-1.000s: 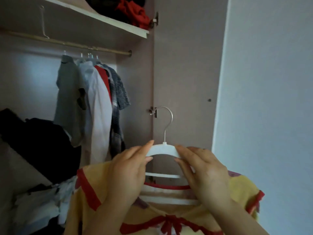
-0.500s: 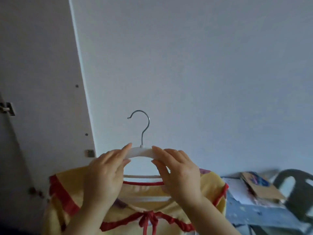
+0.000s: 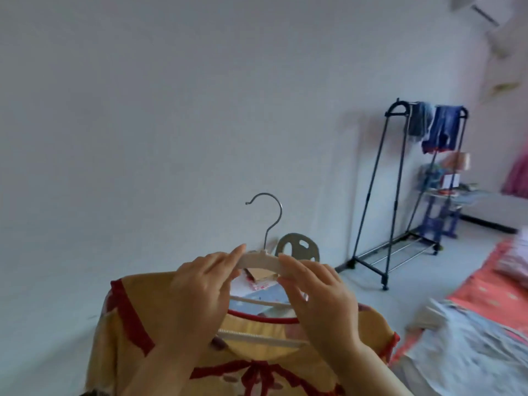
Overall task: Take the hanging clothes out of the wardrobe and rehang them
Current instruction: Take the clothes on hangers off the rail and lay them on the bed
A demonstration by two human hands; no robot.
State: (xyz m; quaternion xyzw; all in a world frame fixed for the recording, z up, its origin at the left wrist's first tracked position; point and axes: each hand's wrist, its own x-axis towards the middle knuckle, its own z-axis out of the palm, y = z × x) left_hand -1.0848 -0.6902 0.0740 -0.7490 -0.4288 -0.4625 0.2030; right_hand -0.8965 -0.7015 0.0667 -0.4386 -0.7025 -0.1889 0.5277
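We hold a white plastic hanger up in front of us with both hands, low in the middle of the view. Its metal hook stands upright above our fingers, open end to the left, catching on nothing.

Our left hand pinches the top bar of the hanger just left of the hook, fingers laid over the top and curled round it. Our right hand grips the bar just right of the hook in the same way. The two hands sit close together, with a short bare stretch of bar between them.

A yellow garment with red trim hangs from the hanger, below and behind our hands. Its red-edged neckline runs between our wrists, and a red bow sits at the front lower down. Its lower part runs off the bottom edge.

Behind it is a plain white wall. To the right, well apart from us, a black clothes rack stands on the pale floor, with blue clothes draped over its top rail. A round grey chair back with cut-out holes shows just behind the hanger. Orange-red bedding lies at the far right, blurred.
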